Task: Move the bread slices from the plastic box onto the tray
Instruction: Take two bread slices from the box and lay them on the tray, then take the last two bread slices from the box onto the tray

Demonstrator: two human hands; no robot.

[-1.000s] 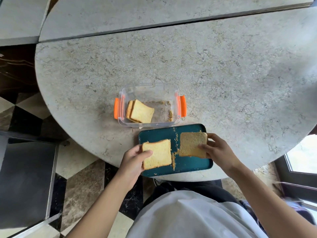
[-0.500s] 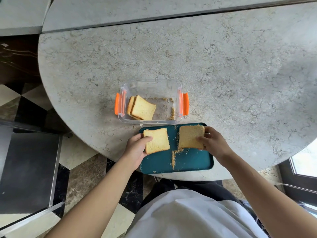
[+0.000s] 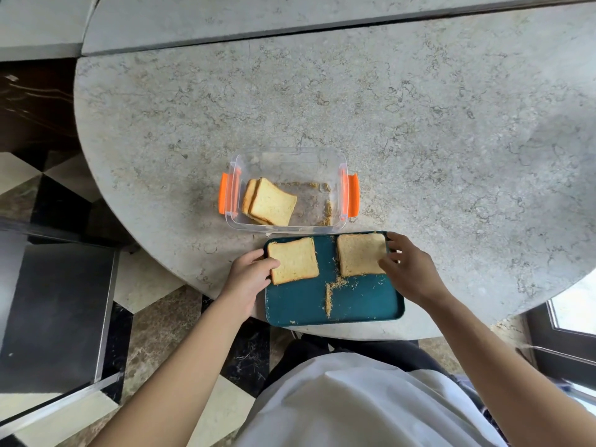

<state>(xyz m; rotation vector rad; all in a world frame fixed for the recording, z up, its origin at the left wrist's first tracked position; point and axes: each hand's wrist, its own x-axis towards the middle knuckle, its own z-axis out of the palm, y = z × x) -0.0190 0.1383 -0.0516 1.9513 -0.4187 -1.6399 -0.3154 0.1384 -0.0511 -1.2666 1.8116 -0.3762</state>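
A teal tray [image 3: 354, 304] lies at the near edge of the round stone table. Two bread slices rest flat on its far half. My left hand [image 3: 250, 275] pinches the left slice [image 3: 295, 261] at its left edge, thumb on top. My right hand [image 3: 408, 269] has its fingertips on the right edge of the right slice [image 3: 359, 254]. Behind the tray stands a clear plastic box [image 3: 287, 156] with orange clips. Two stacked slices [image 3: 271, 203] lean in the box's left end.
A line of crumbs [image 3: 329, 298] lies on the tray's middle, and more crumbs sit in the box bottom. The stone table [image 3: 419, 124] stretches far and right. Its rim falls to a checkered floor [image 3: 151, 321] at the left. A dark stool [image 3: 51, 314] stands lower left.
Both hands have slid their slices away from me, to the far edge of the tray. The crumb line they left behind now shows on the tray's middle.
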